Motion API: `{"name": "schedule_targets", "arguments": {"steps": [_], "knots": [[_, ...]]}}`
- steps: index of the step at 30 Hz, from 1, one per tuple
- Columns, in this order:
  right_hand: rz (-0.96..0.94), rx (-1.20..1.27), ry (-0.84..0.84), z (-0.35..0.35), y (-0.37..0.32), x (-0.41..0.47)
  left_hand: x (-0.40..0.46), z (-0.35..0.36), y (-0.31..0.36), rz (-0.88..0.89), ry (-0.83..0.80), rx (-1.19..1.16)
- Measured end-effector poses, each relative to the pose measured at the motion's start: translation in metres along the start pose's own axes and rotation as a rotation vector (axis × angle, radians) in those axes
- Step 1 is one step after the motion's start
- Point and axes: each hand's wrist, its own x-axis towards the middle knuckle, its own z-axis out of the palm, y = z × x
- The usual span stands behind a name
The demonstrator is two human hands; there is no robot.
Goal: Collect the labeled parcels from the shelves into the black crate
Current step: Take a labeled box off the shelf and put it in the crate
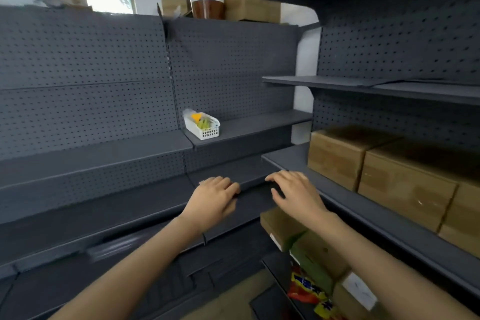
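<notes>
Head view: plain brown parcels (337,158) line the right shelf (389,218).

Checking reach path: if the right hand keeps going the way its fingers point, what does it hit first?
The right hand points forward and left, toward the corner where the shelf units meet. Its fingertips are already at the front edge of the dark shelf, so that likely comes first. Beyond is perforated back panel; depth is unclear.

Open bare shelf (91,205) left of left hand (211,201). Right of right hand (294,193), cardboard boxes (376,171) filling the shelf. Below it, more boxes (309,249) and snack packets (307,287) blocking. White basket (204,126) above, well apart.
</notes>
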Motion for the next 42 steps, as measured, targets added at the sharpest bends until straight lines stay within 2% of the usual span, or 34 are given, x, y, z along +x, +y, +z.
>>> {"name": "schedule_targets", "arguments": {"steps": [4, 7, 11, 16, 21, 26, 32, 39, 42], "knots": [[0.05, -0.051, 0.031, 0.03, 0.047, 0.063, 0.072, 0.055, -0.033, 0.075, 0.013, 0.019], [0.087, -0.07, -0.003, 0.043, 0.076, 0.11, 0.119, 0.091, -0.065, 0.012, -0.012, 0.004], [0.106, -0.135, 0.018, 0.049, 0.108, 0.152, 0.174, 0.129, -0.094, -0.03, 0.038, -0.111], [0.224, -0.24, 0.106, 0.042, 0.147, 0.163, 0.25, 0.167, -0.077, 0.121, 0.096, -0.263], [0.408, -0.402, 0.2, 0.025, 0.18, 0.142, 0.319, 0.194, -0.039, 0.256, 0.148, -0.556], [0.656, -0.541, 0.26, 0.01, 0.181, 0.104, 0.369, 0.202, -0.012, 0.53, 0.239, -0.561], [0.87, -0.674, 0.264, 0.007, 0.166, 0.078, 0.381, 0.214, 0.006, 0.703, 0.313, -0.644], [1.023, -0.742, 0.322, 0.0, 0.154, 0.07, 0.379, 0.234, -0.01, 0.629, 0.253, -0.839], [1.076, -0.668, 0.374, 0.001, 0.154, 0.076, 0.383, 0.251, -0.03, 0.558, 0.205, -0.922]]}}
